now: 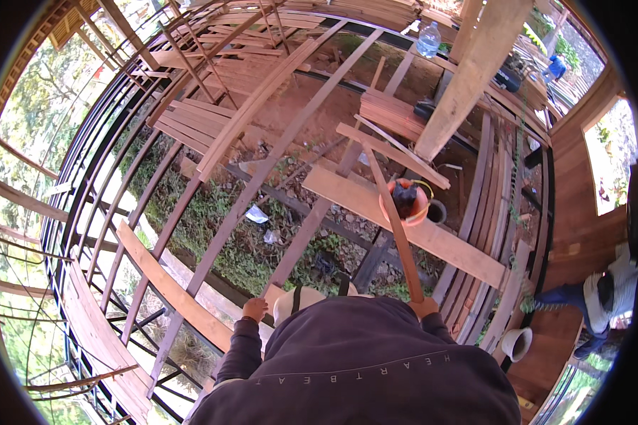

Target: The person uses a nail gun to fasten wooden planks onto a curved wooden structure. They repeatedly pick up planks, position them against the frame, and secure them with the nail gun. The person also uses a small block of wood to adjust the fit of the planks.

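Note:
My right hand [424,309] is closed round the near end of a long, narrow wooden plank [398,237]. The plank slants away from me, passing over the left side of an orange bucket [416,215] with a yellow handle and something dark inside. My left hand [255,309] holds nothing; its fingers are loosely bent and a little apart, beside a wooden beam [305,241]. Between my hands, a pale surface with dark straps [286,304] shows past my dark sweatshirt; what it is I cannot make out. Beneath the bucket lies a wide board [347,195] across the joists.
Open joists [262,173] span ground with weeds and rubble. A thick wooden post [468,78] stands far right, near a water bottle [428,40]. Board stacks [397,113] lie beyond. At right are a white bucket [516,344] and another person in blue trousers [578,301].

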